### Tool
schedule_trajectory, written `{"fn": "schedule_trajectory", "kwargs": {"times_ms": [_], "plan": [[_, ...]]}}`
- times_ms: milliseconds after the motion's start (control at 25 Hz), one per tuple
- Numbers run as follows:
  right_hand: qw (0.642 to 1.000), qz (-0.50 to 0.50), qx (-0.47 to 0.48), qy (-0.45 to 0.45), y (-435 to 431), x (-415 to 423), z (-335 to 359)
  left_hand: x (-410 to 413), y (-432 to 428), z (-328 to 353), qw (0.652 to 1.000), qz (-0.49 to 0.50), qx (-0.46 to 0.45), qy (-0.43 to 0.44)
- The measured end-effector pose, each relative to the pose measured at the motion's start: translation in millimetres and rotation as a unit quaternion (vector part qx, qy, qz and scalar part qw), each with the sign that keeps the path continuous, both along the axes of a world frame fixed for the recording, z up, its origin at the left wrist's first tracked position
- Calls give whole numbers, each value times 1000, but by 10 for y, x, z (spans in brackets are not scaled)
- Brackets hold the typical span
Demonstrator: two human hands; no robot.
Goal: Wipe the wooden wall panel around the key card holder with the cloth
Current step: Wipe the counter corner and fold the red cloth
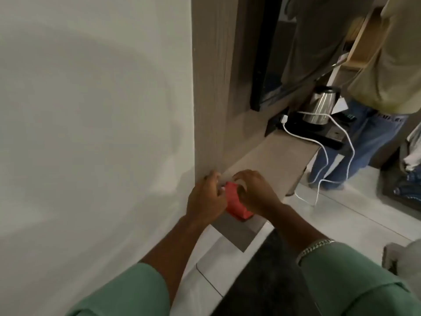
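Head view: both hands meet at the near end of a shelf [273, 156], working a red cloth [237, 202] between them. The left hand [206, 198] has its fingers curled over the cloth's left edge, fingertips resting by the bottom corner of the wood panel [211, 87], where panel and shelf join. The right hand [255, 192] is cupped over the cloth's top and right side, fingers bent down onto it; both hands grasp the cloth, which appears folded or bunched into a thick block. The cloth lies on the shelf just right of the left fingers and under the right ones, its lower end hanging at the shelf's near edge. The panel rises straight up from the left fingertips; to the left of it is a white wall [91, 110]. No key card holder can be made out on the visible part of the panel.

A bracelet [314, 246] sits on the right wrist, above a green sleeve [355, 281]. Well beyond the right fingers, at the shelf's far end, a steel kettle [321, 106] stands on a black tray [319, 131], with a white cable [328, 156] trailing from a plug down to the floor. A dark frame [264, 65] hangs on the panel above. Another person in jeans [369, 142] stands past the shelf.
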State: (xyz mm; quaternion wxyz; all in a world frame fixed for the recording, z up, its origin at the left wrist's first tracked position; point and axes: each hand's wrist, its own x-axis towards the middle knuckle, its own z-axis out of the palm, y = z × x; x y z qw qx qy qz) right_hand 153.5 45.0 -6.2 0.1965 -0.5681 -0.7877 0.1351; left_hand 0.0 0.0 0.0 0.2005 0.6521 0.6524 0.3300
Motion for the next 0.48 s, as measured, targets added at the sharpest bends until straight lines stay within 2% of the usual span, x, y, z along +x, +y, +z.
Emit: {"fn": "schedule_trajectory", "kwargs": {"times_ms": [160,240,360,480], "plan": [[996,1,-82,-41,179,63,-586,187,235,-614,988,56,-136,-52],[996,1,-90,-28,217,104,-815,312,306,-756,967,90,-185,-151],[997,1,-72,4,190,116,-937,427,380,-819,902,183,-197,-338],[997,-1,-79,18,66,124,-943,426,306,-787,822,225,-229,-470]]}}
